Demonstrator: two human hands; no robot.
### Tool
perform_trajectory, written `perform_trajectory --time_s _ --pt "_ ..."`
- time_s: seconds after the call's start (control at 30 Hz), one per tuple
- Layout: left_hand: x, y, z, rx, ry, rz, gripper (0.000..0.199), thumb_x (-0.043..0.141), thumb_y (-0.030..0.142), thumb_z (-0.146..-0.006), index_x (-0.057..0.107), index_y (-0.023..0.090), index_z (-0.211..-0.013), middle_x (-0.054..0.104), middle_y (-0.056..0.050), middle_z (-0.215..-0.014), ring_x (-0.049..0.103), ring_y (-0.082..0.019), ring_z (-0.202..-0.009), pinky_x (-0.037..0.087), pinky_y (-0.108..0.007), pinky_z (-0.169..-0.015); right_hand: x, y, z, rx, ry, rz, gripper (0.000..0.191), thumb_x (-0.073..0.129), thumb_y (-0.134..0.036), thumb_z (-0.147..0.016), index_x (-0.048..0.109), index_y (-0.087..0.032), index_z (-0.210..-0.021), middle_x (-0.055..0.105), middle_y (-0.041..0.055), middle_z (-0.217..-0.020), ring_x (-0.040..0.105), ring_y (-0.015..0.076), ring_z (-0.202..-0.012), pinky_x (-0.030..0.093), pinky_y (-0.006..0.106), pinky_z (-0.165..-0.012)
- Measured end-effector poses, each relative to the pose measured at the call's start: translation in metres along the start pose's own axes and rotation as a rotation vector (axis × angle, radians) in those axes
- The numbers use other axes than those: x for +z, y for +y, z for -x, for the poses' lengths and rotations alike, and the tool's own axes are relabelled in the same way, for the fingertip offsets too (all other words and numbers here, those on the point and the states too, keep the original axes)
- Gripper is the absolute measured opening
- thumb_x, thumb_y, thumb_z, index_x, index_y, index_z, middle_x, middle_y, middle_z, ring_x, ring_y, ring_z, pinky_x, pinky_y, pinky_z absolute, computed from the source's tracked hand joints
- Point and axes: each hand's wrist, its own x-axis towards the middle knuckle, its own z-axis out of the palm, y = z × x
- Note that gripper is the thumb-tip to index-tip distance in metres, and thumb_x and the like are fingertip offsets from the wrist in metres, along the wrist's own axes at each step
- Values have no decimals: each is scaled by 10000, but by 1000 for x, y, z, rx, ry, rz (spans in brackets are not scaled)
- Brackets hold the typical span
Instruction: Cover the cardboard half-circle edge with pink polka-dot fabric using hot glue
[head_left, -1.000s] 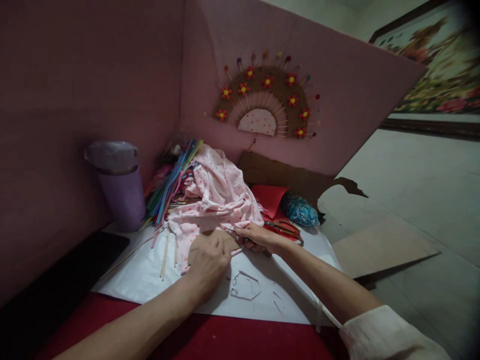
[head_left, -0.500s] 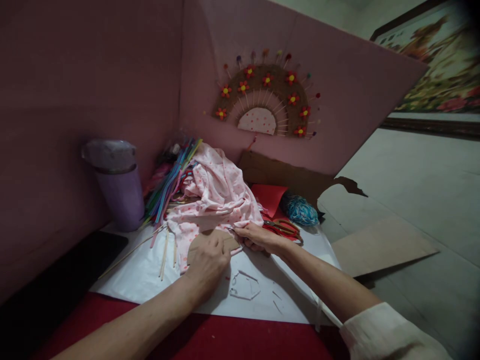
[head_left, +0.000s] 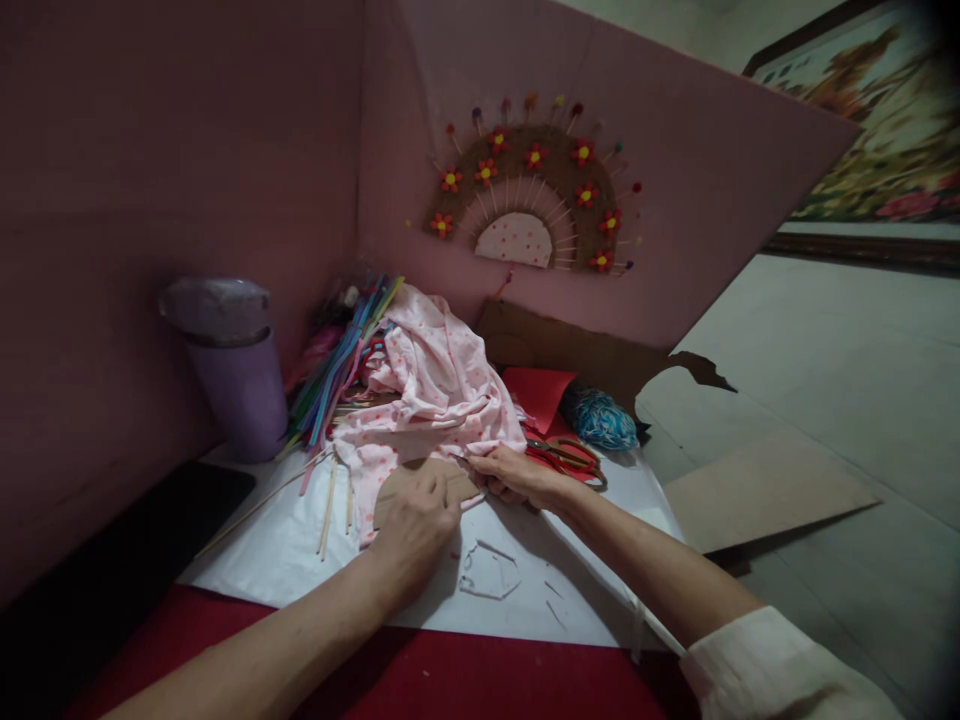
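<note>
My left hand (head_left: 420, 525), its fingers bent together, presses on a brown cardboard piece (head_left: 397, 490) with a rounded edge. The cardboard lies on a pink cloth with red dots (head_left: 442, 385), which is bunched up behind it. My right hand (head_left: 514, 475) is closed at the right end of the cardboard, by the cloth's edge. A small dark tip shows at its fingers; the rest of what it holds is hidden. Red-handled scissors (head_left: 566, 458) lie just to the right of that hand.
A purple tumbler (head_left: 244, 395) and colourful pipe cleaners (head_left: 341, 360) stand or lie at the left. Blue yarn (head_left: 604, 420) and red paper (head_left: 541, 395) sit behind the scissors. Thin sticks (head_left: 328, 510) lie on the white sheet (head_left: 540, 610). A decorated cardboard arch (head_left: 536, 145) hangs on the pink panel.
</note>
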Motion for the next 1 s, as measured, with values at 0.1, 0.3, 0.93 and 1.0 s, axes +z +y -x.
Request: perform_trajectory --time_s 0.1,0.3,0.93,1.0 --pt "-1 0 0 -10 -9 -10 198 503 118 -844 659 96 -965 599 -123 -812 561 -262 -789 470 -393 -637 1 2 -1 18 11 15 392 434 -410 -905 425 -176 -591 277 -115 -382 167 11 -274 120 118 -275" --pt "-2 0 -1 4 -10 -1 183 520 113 -839 661 95 -954 616 -128 -854 574 -256 -800 484 -392 -651 -7 -1 -3 63 -76 29 423 356 -517 -913 469 -188 -672 309 -110 -396 170 29 -259 120 133 -254" --pt "-3 -1 -2 -9 -39 38 175 512 121 -851 657 97 -946 613 -139 -872 574 -268 -812 478 -396 -643 -3 1 -7 -6 7 92 401 511 -520 -836 433 -185 -629 295 -113 -426 178 17 -318 120 135 -305" --pt "-4 0 -2 -14 -32 35 181 512 124 -851 656 99 -958 610 -137 -866 572 -272 -817 480 -401 -640 -1 1 -7 -8 18 93 395 492 -480 -857 421 -183 -608 281 -115 -415 166 15 -314 118 133 -304"
